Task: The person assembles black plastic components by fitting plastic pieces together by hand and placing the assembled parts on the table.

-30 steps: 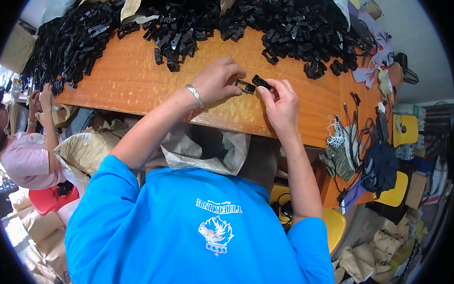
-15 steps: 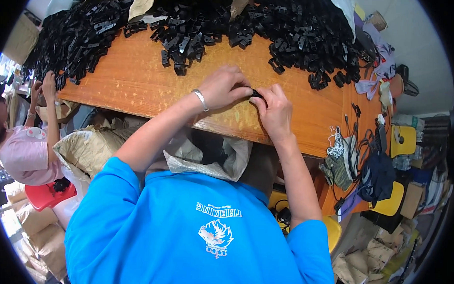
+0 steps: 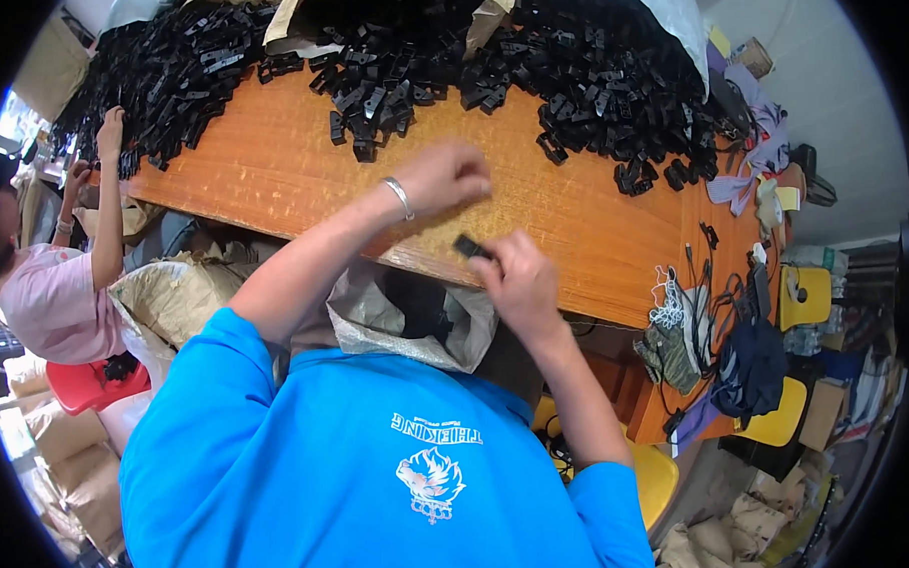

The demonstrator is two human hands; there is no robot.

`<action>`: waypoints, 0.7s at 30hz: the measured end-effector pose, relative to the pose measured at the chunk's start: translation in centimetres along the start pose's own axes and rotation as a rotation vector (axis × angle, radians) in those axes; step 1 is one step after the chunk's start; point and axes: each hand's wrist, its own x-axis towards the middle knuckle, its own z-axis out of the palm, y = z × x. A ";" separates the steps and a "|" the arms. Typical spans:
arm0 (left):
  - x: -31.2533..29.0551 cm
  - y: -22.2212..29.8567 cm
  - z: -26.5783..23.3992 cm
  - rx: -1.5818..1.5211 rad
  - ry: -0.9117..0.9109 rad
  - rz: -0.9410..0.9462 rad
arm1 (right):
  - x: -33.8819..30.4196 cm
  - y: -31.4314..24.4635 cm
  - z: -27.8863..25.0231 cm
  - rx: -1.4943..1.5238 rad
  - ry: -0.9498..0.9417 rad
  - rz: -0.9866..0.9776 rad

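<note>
My right hand (image 3: 521,282) pinches a small black plastic part (image 3: 471,248) between thumb and fingers, above the table's near edge. Just beyond that edge, on my side, hangs an open whitish woven sack (image 3: 358,321) with dark contents inside. Over the wooden table (image 3: 308,169), apart from the right hand, is my left hand (image 3: 444,177), a metal bracelet at its wrist. Its fingers are bent and smeared by motion, so their grip is unclear. Similar black plastic parts (image 3: 616,99) lie in a broad heap along the far side of the table.
On the left, a person in a pink shirt (image 3: 58,305) reaches to the heap. A brown paper sack (image 3: 184,300) stands between us. Cables (image 3: 709,313) and dark cloth (image 3: 752,355) lie at the table's right end, near yellow stools (image 3: 775,410).
My hands have separated. The right one has come down toward me with the black plastic part, close to the sack. My left hand has let go of the part and stays over the table.
</note>
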 end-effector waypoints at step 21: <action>7.6 -0.7 2.5 0.354 0.489 -0.009 | 11.4 9.4 -2.0 -0.309 0.216 0.193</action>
